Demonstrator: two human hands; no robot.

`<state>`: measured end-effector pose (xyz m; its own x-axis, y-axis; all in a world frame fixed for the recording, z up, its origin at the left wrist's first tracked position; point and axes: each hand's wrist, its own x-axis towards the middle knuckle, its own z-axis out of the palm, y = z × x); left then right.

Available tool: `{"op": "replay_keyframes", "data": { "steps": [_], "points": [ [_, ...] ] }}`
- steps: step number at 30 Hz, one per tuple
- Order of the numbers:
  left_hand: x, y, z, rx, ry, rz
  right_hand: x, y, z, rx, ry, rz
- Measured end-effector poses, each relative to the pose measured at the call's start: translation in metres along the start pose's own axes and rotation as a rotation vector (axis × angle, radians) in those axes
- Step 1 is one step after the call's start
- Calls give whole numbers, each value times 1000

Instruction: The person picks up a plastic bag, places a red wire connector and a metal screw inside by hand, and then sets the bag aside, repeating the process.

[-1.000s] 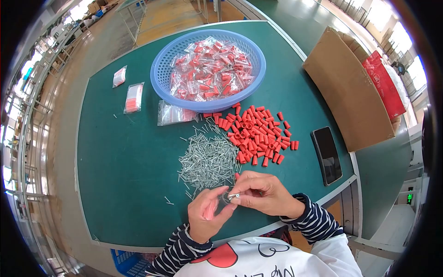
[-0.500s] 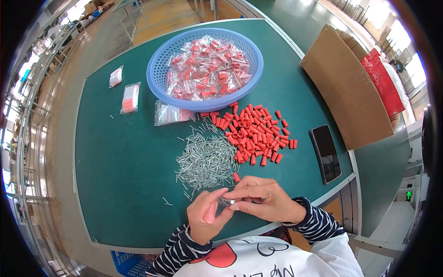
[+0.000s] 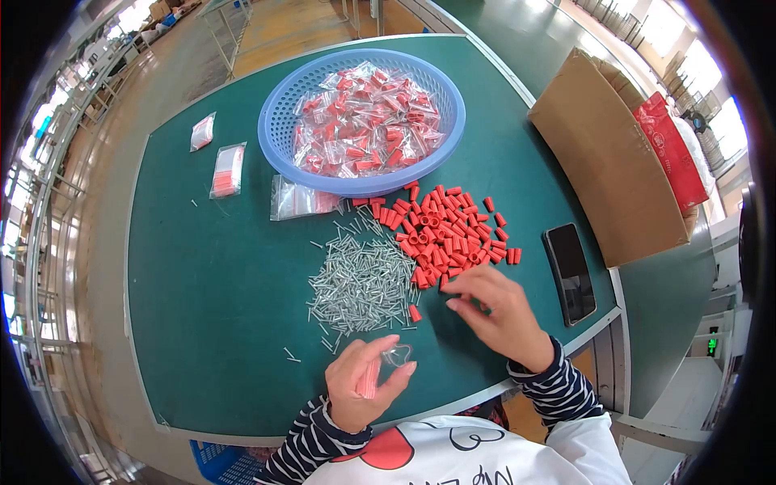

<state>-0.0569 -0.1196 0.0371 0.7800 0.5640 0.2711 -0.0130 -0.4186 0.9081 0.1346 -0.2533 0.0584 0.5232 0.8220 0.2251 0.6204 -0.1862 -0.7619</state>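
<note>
My left hand (image 3: 361, 381), near the front edge of the table, is closed on a small clear plastic bag (image 3: 397, 354) whose mouth gapes between thumb and forefinger. A stack of bags with red stripes (image 3: 368, 380) is tucked in the same palm. My right hand (image 3: 503, 314) is at the near edge of a pile of red plastic caps (image 3: 453, 230), thumb and forefinger apart, fingertips beside the nearest cap. Left of the caps lies a heap of silver screws (image 3: 360, 283). One loose red cap (image 3: 415, 313) sits between the heap and my hands.
A blue perforated basket (image 3: 271, 133) full of bagged red caps stands at the back of the green table (image 3: 218, 307). Packs of small bags (image 3: 227, 171) lie to its left. A phone (image 3: 569, 273) and a cardboard box (image 3: 610, 162) are at the right.
My right hand has left the bag and moved up and right to the red caps. My left hand stays in place, with the bag mouth now in plain view.
</note>
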Motion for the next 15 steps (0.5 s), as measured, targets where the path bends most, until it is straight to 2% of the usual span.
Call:
{"op": "replay_keyframes", "data": {
  "steps": [3, 5, 11, 15],
  "points": [
    [-1, -1, 2, 5, -9, 16, 1, 2, 16, -43, -68, -191],
    [-2, -2, 2, 4, -15, 22, 1, -2, 27, -106, -107, -219],
    [-2, -1, 1, 2, -23, 8, -1, -3, 41, -290, -156, -270],
    [-2, -1, 1, -20, -20, -14, 5, -6, 37, -244, -50, -169]
  ]
}}
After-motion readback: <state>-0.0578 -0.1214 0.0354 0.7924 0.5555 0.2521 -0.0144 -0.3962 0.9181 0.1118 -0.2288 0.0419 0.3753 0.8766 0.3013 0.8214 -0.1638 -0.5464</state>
